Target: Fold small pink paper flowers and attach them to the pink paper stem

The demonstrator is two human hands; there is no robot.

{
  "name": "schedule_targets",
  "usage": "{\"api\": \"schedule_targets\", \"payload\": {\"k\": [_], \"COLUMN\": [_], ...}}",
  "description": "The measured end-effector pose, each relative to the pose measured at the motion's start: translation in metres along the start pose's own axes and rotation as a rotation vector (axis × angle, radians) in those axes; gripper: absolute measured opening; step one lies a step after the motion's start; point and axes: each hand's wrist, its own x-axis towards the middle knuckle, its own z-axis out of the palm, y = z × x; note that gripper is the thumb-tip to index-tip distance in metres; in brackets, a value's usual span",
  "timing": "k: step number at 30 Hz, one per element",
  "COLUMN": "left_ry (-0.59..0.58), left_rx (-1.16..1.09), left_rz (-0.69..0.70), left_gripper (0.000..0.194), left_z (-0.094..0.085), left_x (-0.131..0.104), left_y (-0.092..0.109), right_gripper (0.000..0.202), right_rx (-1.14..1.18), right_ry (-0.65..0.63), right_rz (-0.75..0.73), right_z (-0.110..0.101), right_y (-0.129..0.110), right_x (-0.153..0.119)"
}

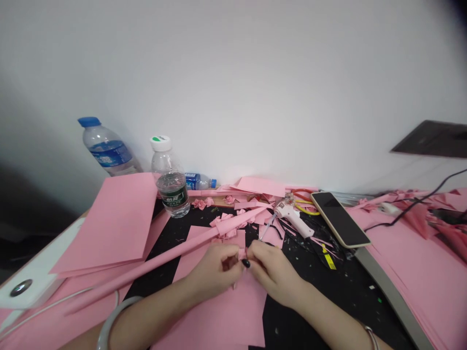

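Note:
My left hand (215, 270) and my right hand (272, 272) meet over a pink paper sheet (211, 321) on the black table surface. Between the fingertips of both hands is a small folded piece of pink paper (242, 253), mostly covered by the fingers. Both hands are closed on it in a pinch. Just beyond the hands, a long rolled pink paper tube (171, 253) lies slantwise. Several folded paper flowers (229, 232) lie behind the tube. A white glue gun (295, 218) rests beyond my right hand, and its nozzle side is close to paper scraps.
Water bottles (170, 187) stand at the back left, one more (200, 182) lying by the wall. Pink sheets (120, 218) are stacked at left. A phone (341, 218), yellow-handled scissors (306, 209) and a dark cable (412, 204) are at right, near more pink paper (416, 262).

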Motion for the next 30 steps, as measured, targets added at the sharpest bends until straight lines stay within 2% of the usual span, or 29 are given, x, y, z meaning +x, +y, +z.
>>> {"api": "schedule_targets", "payload": {"k": [4,8,10,12,14,16,19,21,23,26,28,30], "left_ry": [-0.021,-0.062,-0.053,0.017,0.125,0.174,0.076,0.022,0.049,0.123,0.121,0.101], "left_rx": [0.149,0.185,0.147,0.068,-0.099,-0.254,-0.307,-0.300,-0.332,-0.406,-0.449,-0.493], "left_rz": [0.141,0.122,0.102,0.071,-0.006,-0.065,-0.112,-0.162,-0.221,-0.274,-0.286,-0.293], "left_gripper": [0.016,0.013,0.008,0.007,0.013,0.019,0.026,0.028,0.031,0.032,0.032,0.035], "left_z": [0.000,-0.001,0.000,0.000,0.001,0.001,0.000,-0.002,-0.002,-0.001,0.000,0.001], "left_x": [-0.003,-0.006,-0.005,-0.003,0.001,0.004,0.006,0.007,0.007,0.008,0.009,0.009], "left_y": [0.000,0.003,0.002,0.001,-0.001,-0.001,0.002,0.003,0.002,0.001,0.001,0.001], "right_gripper": [0.018,0.020,0.025,0.029,0.031,0.033,0.036,0.036,0.029,0.001,0.015,0.019], "right_rx": [0.028,0.049,0.080,0.137,0.230,0.334,0.414,0.396,0.350,0.286,0.268,0.274], "right_ry": [-0.053,-0.019,0.032,0.094,0.128,0.100,0.044,0.077,0.178,0.329,0.327,0.307], "right_rz": [0.017,0.016,0.038,0.084,0.135,0.166,0.207,0.244,0.269,0.247,0.185,0.132], "right_z": [0.004,0.004,0.003,0.002,0.001,0.001,0.004,0.006,0.007,0.008,0.007,0.007], "right_y": [-0.001,0.000,0.001,0.001,0.002,0.002,0.003,0.004,0.005,0.005,0.004,0.003], "right_x": [-0.001,0.000,0.001,0.003,0.005,0.006,0.005,0.005,0.005,0.005,0.005,0.006]}}
